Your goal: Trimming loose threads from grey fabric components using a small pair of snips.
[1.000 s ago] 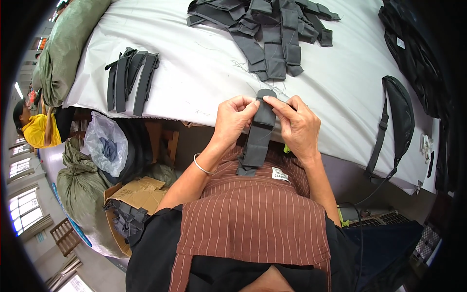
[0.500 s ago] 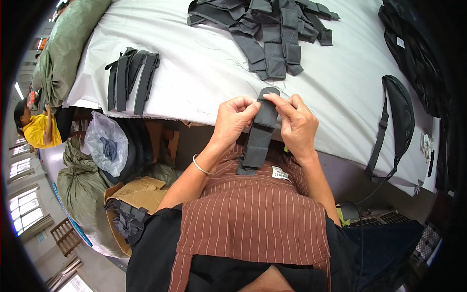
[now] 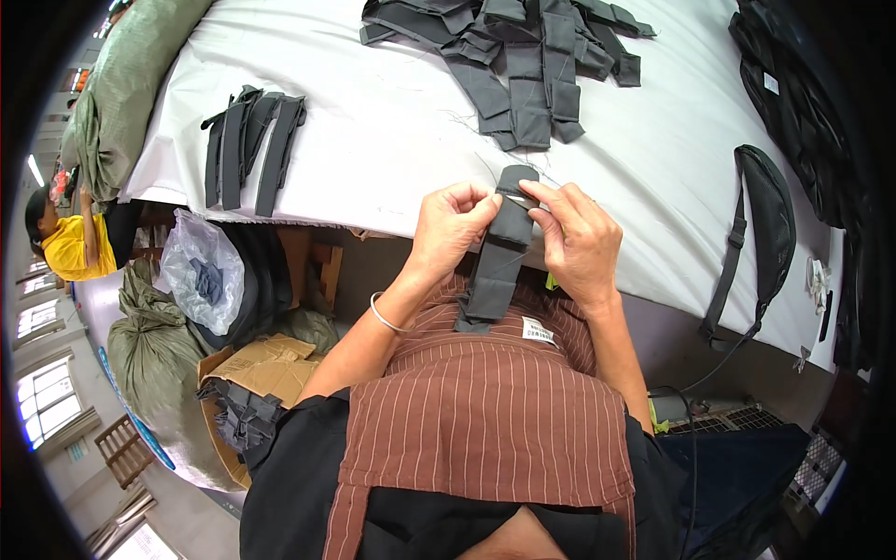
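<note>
A dark grey fabric strip [image 3: 497, 266] runs from the table's near edge down over my striped apron. My left hand [image 3: 450, 226] pinches its left edge near the far end between thumb and fingertips. On the opposite edge, the thumb and index finger of my right hand [image 3: 582, 245] close on the same strip. A pale line crosses the strip between my fingertips, just below its rounded end; I cannot tell whether it is a gap or a thread. Creases divide the hanging part into sections.
Past my hands, a heap of grey fabric strips [image 3: 527, 70] lies on the white-covered table [image 3: 373, 121]. Several narrow strips [image 3: 271, 159] rest at left, and a black pouch with a strap [image 3: 765, 224] at right. A cardboard box [image 3: 271, 366] stands low left; a person in yellow [image 3: 79, 245] is beyond.
My right hand has shifted slightly right and its fingers have moved along the strip's edge. The pale line across the strip now shows more plainly. My left hand keeps its pinch.
</note>
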The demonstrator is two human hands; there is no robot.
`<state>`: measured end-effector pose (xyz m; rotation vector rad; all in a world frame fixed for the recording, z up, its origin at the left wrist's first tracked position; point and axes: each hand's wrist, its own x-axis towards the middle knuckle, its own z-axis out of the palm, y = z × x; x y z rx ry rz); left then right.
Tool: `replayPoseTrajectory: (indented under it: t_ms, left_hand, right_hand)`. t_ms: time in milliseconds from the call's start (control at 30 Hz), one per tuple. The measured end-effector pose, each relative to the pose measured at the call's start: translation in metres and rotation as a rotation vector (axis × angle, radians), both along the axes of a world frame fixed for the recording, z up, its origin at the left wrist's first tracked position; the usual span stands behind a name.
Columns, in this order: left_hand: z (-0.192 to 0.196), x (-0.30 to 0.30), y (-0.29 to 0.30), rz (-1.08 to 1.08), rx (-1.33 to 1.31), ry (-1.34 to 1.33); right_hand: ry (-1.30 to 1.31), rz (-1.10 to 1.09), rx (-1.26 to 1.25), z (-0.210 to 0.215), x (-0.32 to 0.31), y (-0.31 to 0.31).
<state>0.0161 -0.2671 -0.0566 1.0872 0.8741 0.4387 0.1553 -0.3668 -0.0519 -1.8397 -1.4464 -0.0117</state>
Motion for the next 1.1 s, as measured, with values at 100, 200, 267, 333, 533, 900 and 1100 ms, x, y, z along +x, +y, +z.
replayPoseTrajectory:
  t_ms: [100, 200, 267, 333, 533, 900, 1100]
  left_hand:
    - [0.000, 0.001, 0.000, 0.017, 0.011, -0.005]
    - [0.001, 0.001, 0.000, 0.018, 0.011, -0.005]
    - [0.001, 0.001, 0.000, 0.018, 0.013, -0.005]
    - [0.000, 0.001, 0.000, 0.019, 0.012, -0.017]
    - [0.000, -0.001, 0.001, 0.029, 0.011, -0.028]
    - [0.009, -0.004, -0.004, 0.007, 0.007, -0.073]
    - [0.019, 0.001, -0.003, -0.062, 0.056, -0.073]
  right_hand:
    - [-0.004, -0.007, -0.010, 0.001, -0.001, 0.000]
    - [0.004, -0.012, -0.031, 0.002, -0.002, -0.001]
    - [0.031, -0.026, -0.044, 0.001, -0.002, -0.001]
    - [0.025, -0.029, -0.042, 0.000, -0.002, 0.000]
    - [-0.076, -0.023, -0.054, 0.003, -0.004, 0.002]
    - [0.284, -0.055, 0.114, -0.001, -0.002, 0.003]
    - [0.887, -0.009, 0.004, 0.003, 0.013, -0.001]
